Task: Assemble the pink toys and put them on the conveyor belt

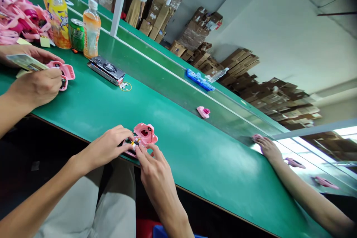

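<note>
At the near edge of the green table, an opened pink plastic toy shell [145, 132] with white dots lies between my hands. Its upper half has a dark round hole, and the lower half shows small electronic parts and a bit of yellow. My left hand [111, 144] grips the lower half from the left, fingers bent around its edge. From the right, my right hand [156, 167] pinches at the inside and rim of the same half. Whatever tiny part may be between those fingertips is hidden.
Left, a co-worker's hands [41, 85] hold another pink shell [65, 72]. Bottles [92, 31], a can [77, 33] and a black box [107, 68] stand beyond. Another person's hand [269, 150] touches a pink piece on the belt [167, 85], near a pink toy camera [203, 112].
</note>
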Demonstrator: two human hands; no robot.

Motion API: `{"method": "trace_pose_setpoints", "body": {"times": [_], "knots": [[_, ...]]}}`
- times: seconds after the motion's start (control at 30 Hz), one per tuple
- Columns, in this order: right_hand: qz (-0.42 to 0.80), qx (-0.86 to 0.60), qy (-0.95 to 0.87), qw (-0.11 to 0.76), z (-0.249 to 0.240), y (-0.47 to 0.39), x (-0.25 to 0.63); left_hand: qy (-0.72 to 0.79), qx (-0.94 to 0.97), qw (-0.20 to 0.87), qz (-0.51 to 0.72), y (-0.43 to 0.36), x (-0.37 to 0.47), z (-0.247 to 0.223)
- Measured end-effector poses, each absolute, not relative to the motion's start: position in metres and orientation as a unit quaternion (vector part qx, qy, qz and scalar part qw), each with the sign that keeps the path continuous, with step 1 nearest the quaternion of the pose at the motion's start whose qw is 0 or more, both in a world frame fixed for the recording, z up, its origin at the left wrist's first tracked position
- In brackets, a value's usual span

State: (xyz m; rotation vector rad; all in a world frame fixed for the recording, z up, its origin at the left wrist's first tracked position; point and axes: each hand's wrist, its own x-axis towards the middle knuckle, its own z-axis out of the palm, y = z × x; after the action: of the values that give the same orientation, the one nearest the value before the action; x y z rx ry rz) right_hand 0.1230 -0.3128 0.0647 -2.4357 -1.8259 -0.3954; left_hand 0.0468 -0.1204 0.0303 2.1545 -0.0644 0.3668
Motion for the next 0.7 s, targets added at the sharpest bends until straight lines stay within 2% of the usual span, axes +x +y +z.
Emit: {"method": "trace_pose_setpoints", "body": {"times": [0.17,0.27,0.33,0.4,0.57,0.7], "knots": [[-0.185,-0.811,-0.553,0.051,0.044,-0.321,0.115,-0.063,0.916,0.361,0.165,-0.125,0.034,0.022],[-0.256,-0.815,-0.51,0.101,0.026,-0.326,0.115,-0.066,0.927,0.329,0.17,-0.127,0.035,0.02],[-0.247,-0.816,-0.508,0.12,0.026,-0.318,0.125,-0.071,0.93,0.313,0.179,-0.127,0.036,0.02],[-0.176,-0.826,-0.527,0.1,0.04,-0.297,0.141,-0.075,0.934,0.294,0.188,-0.127,0.037,0.019],[0.093,-0.864,-0.494,-0.034,0.105,-0.222,0.18,-0.084,0.942,0.263,0.192,-0.125,0.038,0.018],[0.155,-0.883,-0.441,-0.039,0.132,-0.204,0.191,-0.081,0.942,0.267,0.184,-0.124,0.036,0.023]]}}
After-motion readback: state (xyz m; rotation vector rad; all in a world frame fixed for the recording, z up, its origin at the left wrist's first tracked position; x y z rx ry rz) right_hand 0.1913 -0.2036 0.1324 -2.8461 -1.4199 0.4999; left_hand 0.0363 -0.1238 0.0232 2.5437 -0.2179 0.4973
